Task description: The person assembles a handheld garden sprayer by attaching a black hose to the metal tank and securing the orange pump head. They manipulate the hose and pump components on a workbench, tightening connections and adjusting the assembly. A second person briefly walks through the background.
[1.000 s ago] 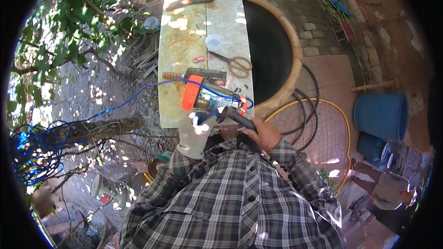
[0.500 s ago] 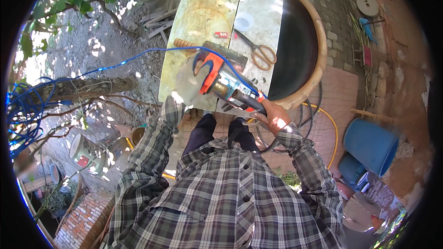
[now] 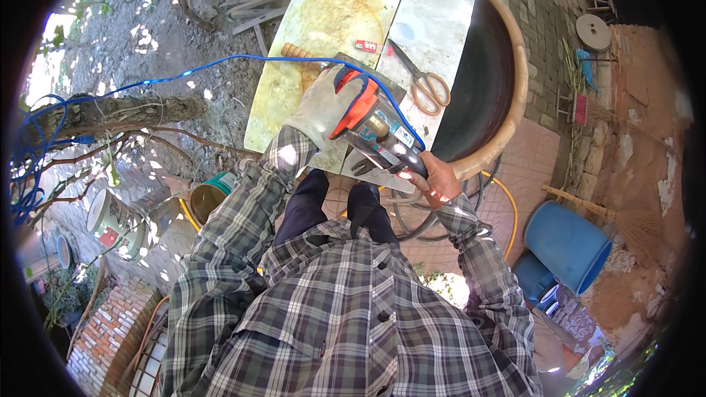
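Note:
My right hand (image 3: 438, 180), bare, is closed round the rear end of a power tool (image 3: 377, 131) with an orange head and a dark body. My left hand (image 3: 321, 109) wears a pale glove and grips the tool's orange front end. The tool's working tip is hidden. A blue cord (image 3: 220, 63) runs from it to the left. Beneath the tool's head, a dark flat block (image 3: 390, 87) lies on the worn tabletop (image 3: 323, 11). Large scissors (image 3: 428, 93) rest right of it, beside a small red box (image 3: 366, 45) and a translucent round dish (image 3: 406, 31).
A big brown-rimmed basin (image 3: 519, 73) adjoins the table's right side. Blue barrels (image 3: 566, 239) and a straw broom (image 3: 618, 217) are at right. A yellow hose (image 3: 509, 202) loops on the tiles. A tree branch (image 3: 125, 117) and tangled blue cord (image 3: 33, 154) are at left.
My gloved left hand has shifted right and up onto the tool's head, and its blur is gone. The tool has moved slightly right. The whole view has shifted a little.

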Action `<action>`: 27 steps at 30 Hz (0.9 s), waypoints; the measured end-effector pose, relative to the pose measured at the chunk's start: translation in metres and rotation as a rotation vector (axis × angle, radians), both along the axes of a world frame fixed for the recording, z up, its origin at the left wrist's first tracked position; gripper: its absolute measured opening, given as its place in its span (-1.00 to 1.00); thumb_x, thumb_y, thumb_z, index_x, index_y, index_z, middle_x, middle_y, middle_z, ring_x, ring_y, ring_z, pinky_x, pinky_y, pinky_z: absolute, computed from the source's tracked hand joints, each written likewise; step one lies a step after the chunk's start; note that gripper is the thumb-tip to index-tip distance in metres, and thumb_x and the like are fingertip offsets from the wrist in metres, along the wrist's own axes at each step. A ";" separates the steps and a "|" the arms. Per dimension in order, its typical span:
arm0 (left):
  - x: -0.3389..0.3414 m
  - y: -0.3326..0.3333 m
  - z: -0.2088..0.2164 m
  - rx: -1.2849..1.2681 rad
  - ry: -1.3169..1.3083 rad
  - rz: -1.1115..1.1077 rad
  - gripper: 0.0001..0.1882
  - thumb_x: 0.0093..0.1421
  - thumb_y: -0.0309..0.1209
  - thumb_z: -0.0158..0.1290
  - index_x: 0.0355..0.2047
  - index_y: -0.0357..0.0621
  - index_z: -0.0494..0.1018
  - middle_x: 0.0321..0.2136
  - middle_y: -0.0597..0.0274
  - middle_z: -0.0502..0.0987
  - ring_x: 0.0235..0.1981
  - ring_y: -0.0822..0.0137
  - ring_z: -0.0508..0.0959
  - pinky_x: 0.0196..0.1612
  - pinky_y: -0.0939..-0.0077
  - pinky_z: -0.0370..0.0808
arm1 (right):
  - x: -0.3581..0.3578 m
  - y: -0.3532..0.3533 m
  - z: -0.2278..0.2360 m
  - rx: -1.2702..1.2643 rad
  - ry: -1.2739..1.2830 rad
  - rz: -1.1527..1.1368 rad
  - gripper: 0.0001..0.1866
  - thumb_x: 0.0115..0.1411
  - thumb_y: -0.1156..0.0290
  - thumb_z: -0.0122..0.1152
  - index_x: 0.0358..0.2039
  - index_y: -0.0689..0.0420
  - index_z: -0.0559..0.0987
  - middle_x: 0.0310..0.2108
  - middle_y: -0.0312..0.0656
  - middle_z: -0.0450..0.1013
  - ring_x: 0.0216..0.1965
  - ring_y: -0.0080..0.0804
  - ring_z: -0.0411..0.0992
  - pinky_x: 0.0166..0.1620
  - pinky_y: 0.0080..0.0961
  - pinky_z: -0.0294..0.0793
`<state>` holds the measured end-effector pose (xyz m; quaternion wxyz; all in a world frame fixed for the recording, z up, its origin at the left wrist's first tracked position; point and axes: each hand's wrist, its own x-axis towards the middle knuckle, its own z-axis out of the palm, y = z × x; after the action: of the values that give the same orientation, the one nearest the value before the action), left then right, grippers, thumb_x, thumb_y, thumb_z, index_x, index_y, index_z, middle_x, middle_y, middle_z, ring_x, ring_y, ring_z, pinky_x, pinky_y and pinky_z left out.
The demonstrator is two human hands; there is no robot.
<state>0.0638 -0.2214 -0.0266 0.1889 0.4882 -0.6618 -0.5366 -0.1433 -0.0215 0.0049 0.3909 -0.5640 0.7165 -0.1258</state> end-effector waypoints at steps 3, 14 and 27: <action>0.001 0.002 -0.002 -0.001 -0.017 0.022 -0.46 0.26 -0.12 0.02 0.07 -0.33 0.39 -0.06 -0.05 0.55 -0.02 0.15 0.53 0.08 0.37 0.39 | 0.002 -0.003 0.003 -0.005 -0.033 -0.034 -0.50 0.15 0.03 0.31 -0.30 0.24 0.39 -0.42 0.11 0.44 -0.37 0.11 0.43 -0.29 -0.17 0.41; -0.004 0.002 0.010 0.103 -0.013 0.002 -0.32 0.22 -0.03 0.02 0.15 -0.36 0.32 0.11 -0.22 0.39 0.16 -0.09 0.39 0.22 0.25 0.30 | 0.007 0.004 0.004 0.028 0.001 -0.121 -0.49 0.15 -0.03 0.31 -0.30 0.21 0.43 -0.47 0.08 0.45 -0.41 0.07 0.45 -0.31 -0.19 0.42; -0.012 0.004 0.008 0.076 -0.026 0.004 -0.33 0.22 -0.05 0.03 0.13 -0.40 0.33 0.10 -0.25 0.39 0.16 -0.11 0.39 0.22 0.25 0.29 | 0.041 0.023 0.014 -0.002 -0.087 -0.344 -0.61 0.19 0.14 0.30 -0.22 0.21 0.46 -0.45 0.13 0.49 -0.38 0.07 0.51 -0.32 -0.14 0.42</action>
<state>0.0518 -0.2173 -0.0190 0.1626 0.5035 -0.6422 -0.5547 -0.1018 0.0019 0.0192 0.3938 -0.4276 0.7846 -0.2157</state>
